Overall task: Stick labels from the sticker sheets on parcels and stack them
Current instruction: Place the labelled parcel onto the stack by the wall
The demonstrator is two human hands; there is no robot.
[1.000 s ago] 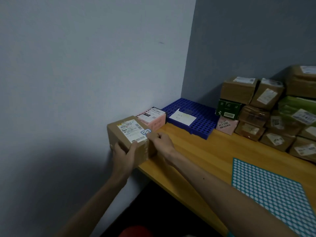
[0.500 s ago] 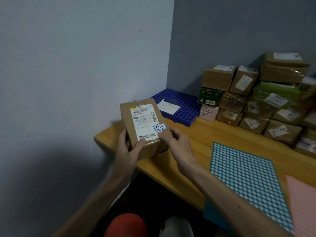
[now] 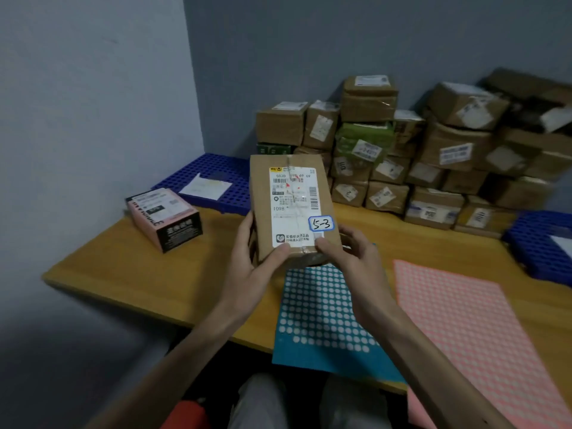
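I hold a brown cardboard parcel (image 3: 263, 199) up over the wooden table (image 3: 148, 267), tilted toward me. Its white shipping label carries a blue-edged sticker (image 3: 321, 223) marked "5-3". My left hand (image 3: 247, 261) grips its left near edge, thumb on top. My right hand (image 3: 349, 258) grips the right near corner, thumb by the sticker. Below lie a teal sticker sheet (image 3: 318, 317) with white dots and a pink sticker sheet (image 3: 470, 329).
A pink-and-black box (image 3: 164, 218) sits at the table's left. A blue grid pallet (image 3: 216, 171) with a white paper lies in the corner. Several brown parcels (image 3: 433, 156) are stacked along the back wall. Another blue pallet (image 3: 541, 246) is at the right.
Both hands lifted the parcel from the table's left corner by the wall and brought it right, over the teal sheet. The view swung right, so both sticker sheets now show.
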